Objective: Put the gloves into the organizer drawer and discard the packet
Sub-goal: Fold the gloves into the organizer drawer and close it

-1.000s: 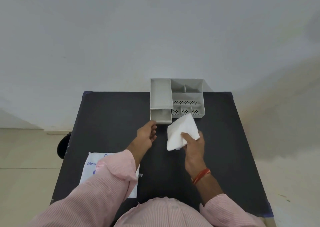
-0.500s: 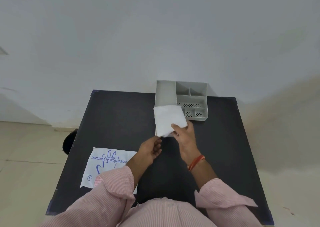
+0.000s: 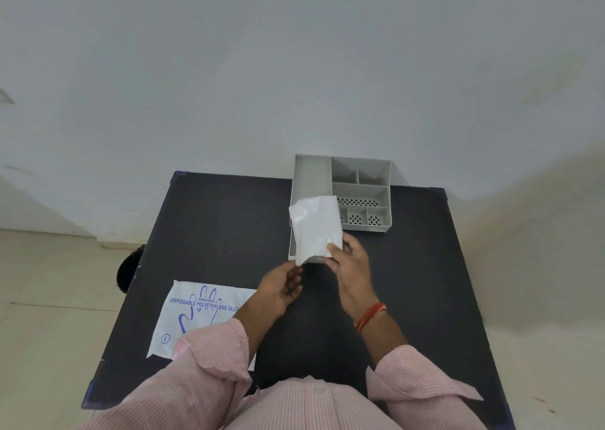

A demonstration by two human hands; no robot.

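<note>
On the black table point(image 3: 209, 220) by a pale wall, the folded gloves point(image 3: 316, 228), judged light, limp and slippery, are pinched at the near edge by the right hand point(image 3: 352, 266) over the drawer point(image 3: 292, 249), left hand point(image 3: 278, 290) loosely open, empty, just below their corner; near-edge pinch suits.

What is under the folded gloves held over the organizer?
Under the gloves, pinched by the right hand, sits the pulled-out drawer of the organizer; only its rim shows. Its inside is covered.
</note>
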